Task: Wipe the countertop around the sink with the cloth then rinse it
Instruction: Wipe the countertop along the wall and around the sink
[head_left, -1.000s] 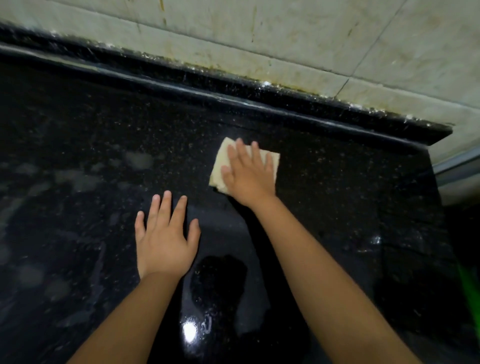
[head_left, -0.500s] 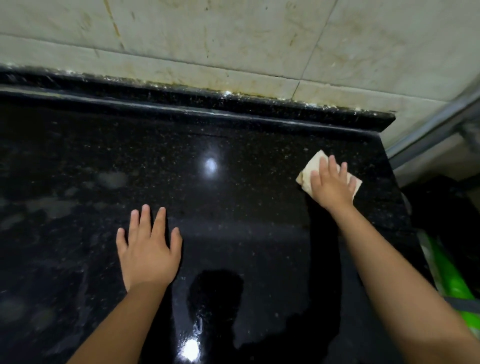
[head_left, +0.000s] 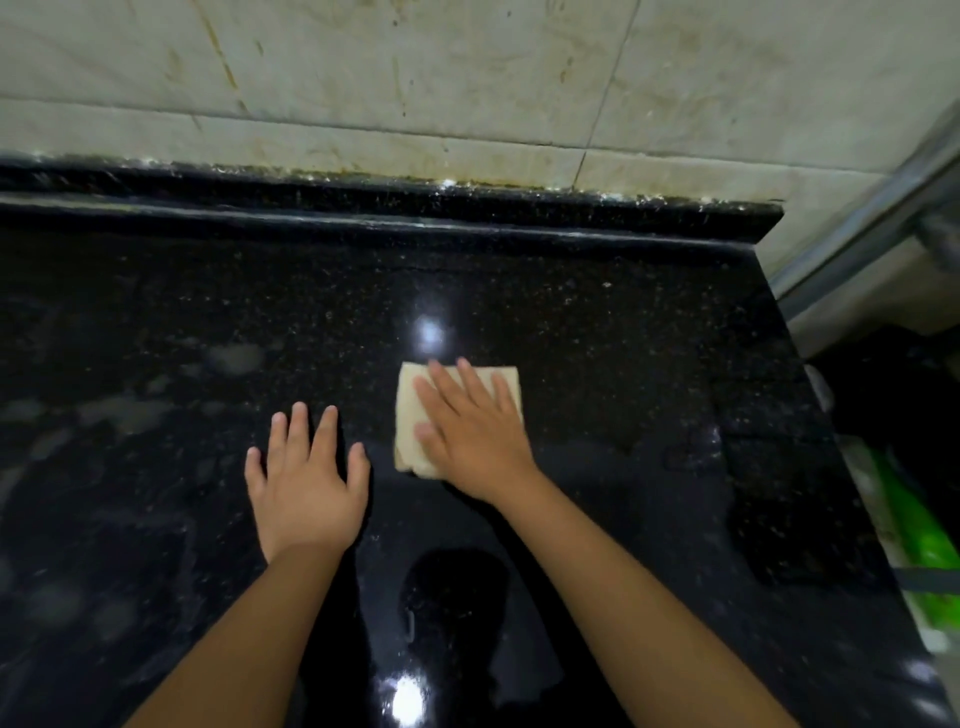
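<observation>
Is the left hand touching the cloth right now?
No, the left hand lies flat on the bare countertop, apart from the cloth under the right hand.

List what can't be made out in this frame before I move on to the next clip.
- Sink: not in the head view at all, cut off by the frame edges.
- Cloth: most of it is covered by the right hand pressing flat on it.
- Green object beyond the countertop edge: dark, blurred, cut off at the right edge.
- Left hand: actual contact with the countertop is unclear.
</observation>
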